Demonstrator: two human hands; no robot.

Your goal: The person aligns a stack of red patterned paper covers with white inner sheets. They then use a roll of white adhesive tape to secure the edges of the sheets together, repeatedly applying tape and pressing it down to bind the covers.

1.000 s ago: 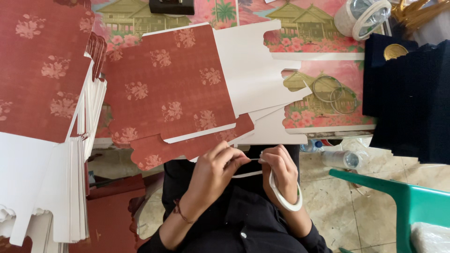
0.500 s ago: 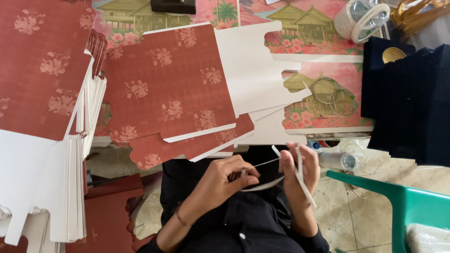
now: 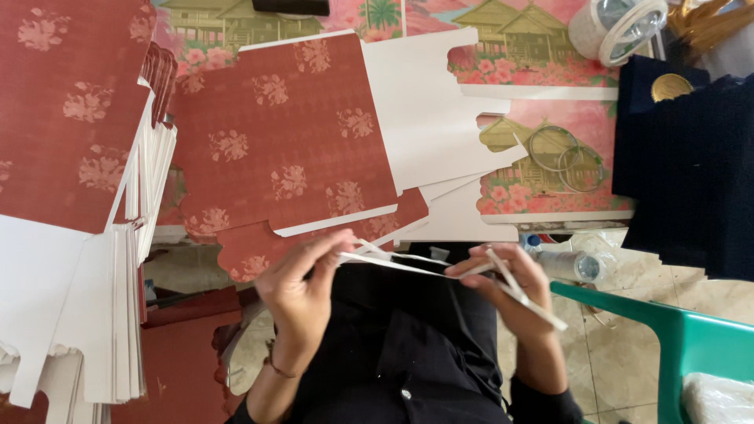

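- Hands meet over the lap, below the counter (image 3: 550,216) edge, with a thin white strip (image 3: 408,265) stretched between them.
- We see the left hand (image 3: 302,286) with its grip closed on the strip's left end, thumb and fingertips pinched together just under the red card (image 3: 287,141).
- We see the right hand (image 3: 506,286) with its grip clamped on the strip's other end; a loose tail of the strip runs from it down to the right, toward the green chair (image 3: 675,334).
- The strip hangs in the air, clear of the counter, over black clothing.
- The red card, flower-patterned, lies flat on the counter above the hands, on top of white card (image 3: 432,110) with notched edges; a second red piece (image 3: 259,251) sticks out beneath it, just beside the left hand.
- To the left, a stack of cards (image 3: 86,314) stands on edge, white sides showing, with a red patterned sheet (image 3: 63,102) on top.
- The counter carries a pink cloth printed with houses and flowers; two clear rings (image 3: 561,153) rest on it right of the white card.
- Dark blue fabric (image 3: 691,165) lies at the right edge, and a tape roll (image 3: 620,27) sits at the top right.
- A plastic bottle (image 3: 569,265) lies near the right hand, below the counter edge.
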